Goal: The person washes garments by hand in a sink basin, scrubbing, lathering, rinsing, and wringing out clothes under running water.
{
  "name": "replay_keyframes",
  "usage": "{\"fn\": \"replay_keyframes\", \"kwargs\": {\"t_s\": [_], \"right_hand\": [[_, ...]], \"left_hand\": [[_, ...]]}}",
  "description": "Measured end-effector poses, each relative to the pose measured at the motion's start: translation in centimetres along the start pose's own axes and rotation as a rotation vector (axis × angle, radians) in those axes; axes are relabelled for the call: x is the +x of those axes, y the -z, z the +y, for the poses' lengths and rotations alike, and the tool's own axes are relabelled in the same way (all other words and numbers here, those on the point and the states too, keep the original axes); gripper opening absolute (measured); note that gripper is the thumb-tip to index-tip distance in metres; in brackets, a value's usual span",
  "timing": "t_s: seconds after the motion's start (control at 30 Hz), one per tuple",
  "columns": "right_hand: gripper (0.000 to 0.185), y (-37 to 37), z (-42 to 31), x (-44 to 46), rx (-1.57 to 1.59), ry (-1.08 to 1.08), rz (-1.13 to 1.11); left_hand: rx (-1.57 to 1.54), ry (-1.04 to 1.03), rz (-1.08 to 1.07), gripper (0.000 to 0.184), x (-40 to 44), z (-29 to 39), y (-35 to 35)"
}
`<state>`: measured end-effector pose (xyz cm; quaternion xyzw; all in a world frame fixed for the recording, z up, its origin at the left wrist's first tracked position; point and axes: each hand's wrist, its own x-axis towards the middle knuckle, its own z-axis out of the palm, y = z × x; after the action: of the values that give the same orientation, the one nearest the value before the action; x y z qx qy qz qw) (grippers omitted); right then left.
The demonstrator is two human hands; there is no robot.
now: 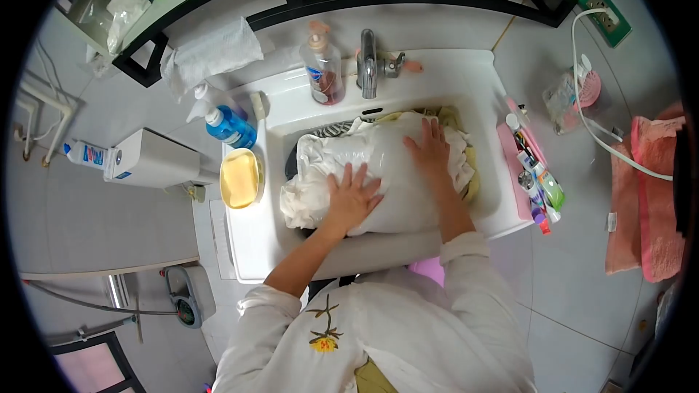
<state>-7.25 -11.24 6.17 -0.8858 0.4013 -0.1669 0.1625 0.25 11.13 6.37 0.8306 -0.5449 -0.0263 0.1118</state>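
Observation:
A wet white cloth (386, 167) bulges up out of the sink basin, smooth and puffed in the middle and crumpled at its left end. My left hand (354, 200) lies on its left part with fingers spread. Farther back on the right, my right hand (431, 149) presses flat on the same cloth, fingers apart. Under and around it show a yellowish-green cloth (472, 175) at the right and a dark striped cloth (331, 129) at the back left. What lies beneath the white cloth is hidden.
A metal faucet (368, 65) stands behind the basin, beside a pump bottle (323, 73). Left on the rim are a blue bottle (231, 128) and a yellow soap bar (240, 179) in a dish. A pink holder (514, 171) with toothpaste tubes flanks the right edge; a pink towel (641, 204) hangs farther right.

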Motion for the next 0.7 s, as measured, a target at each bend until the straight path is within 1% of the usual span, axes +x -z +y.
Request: {"fn": "replay_keyframes", "kwargs": {"t_s": [0.03,0.07,0.13,0.17,0.23,0.27,0.33,0.4,0.43,0.47,0.53,0.63,0.67,0.7], "right_hand": [[0.073,-0.9,0.2,0.4,-0.027,-0.027,0.002],[0.076,-1.7,0.6,0.5,-0.053,-0.054,0.001],[0.076,-1.2,0.8,-0.3,-0.099,-0.139,-0.079],[0.077,-0.8,0.8,-0.5,-0.121,-0.177,-0.113],[0.071,-1.3,1.1,-0.1,-0.047,-0.237,-0.12],[0.069,-1.4,1.4,0.1,-0.013,-0.265,-0.124],[0.054,-1.1,2.6,0.1,0.085,-0.194,-0.075],[0.039,-0.2,2.7,-0.5,0.22,-0.091,-0.038],[0.03,1.7,1.5,-1.0,0.307,-0.022,-0.024],[0.023,3.6,0.2,-1.8,0.392,0.044,-0.011],[0.019,6.8,-2.9,-3.5,0.629,0.076,-0.073],[0.018,10.8,-5.6,-4.9,1.01,0.083,-0.137],[0.018,11.8,-6.0,-5.0,1.142,0.076,-0.145],[0.017,12.8,-6.0,-5.1,1.25,0.056,-0.103]], "left_hand": [[0.087,-0.041,-0.045,0.05,-0.8,0.3,-0.3],[0.089,-0.06,-0.027,0.047,-1.6,0.2,-0.6],[0.092,-0.096,0.005,0.041,-3.4,-0.3,-0.8],[0.088,-0.101,0.023,0.041,-3.6,-0.5,-1.3],[0.082,-0.111,0.071,0.041,-3.4,-0.8,-1.6],[0.062,-0.107,0.027,0.042,-3.3,-1.0,-1.8],[0.019,-0.105,-0.064,0.043,-2.8,-1.0,-0.6],[-0.361,0.114,-0.281,0.048,-0.9,-2.2,0.9],[-0.55,0.222,-0.389,0.05,0.5,-2.7,1.8],[-0.616,0.171,-0.179,0.05,1.6,-2.2,3.2],[-0.735,0.073,0.237,0.048,3.8,-0.6,5.6],[-0.595,-0.126,0.237,0.037,7.4,-0.7,5.1],[-0.659,-0.102,0.177,0.033,7.8,-1.2,4.8],[-0.721,-0.079,0.113,0.03,8.1,-2.2,4.3]]}}
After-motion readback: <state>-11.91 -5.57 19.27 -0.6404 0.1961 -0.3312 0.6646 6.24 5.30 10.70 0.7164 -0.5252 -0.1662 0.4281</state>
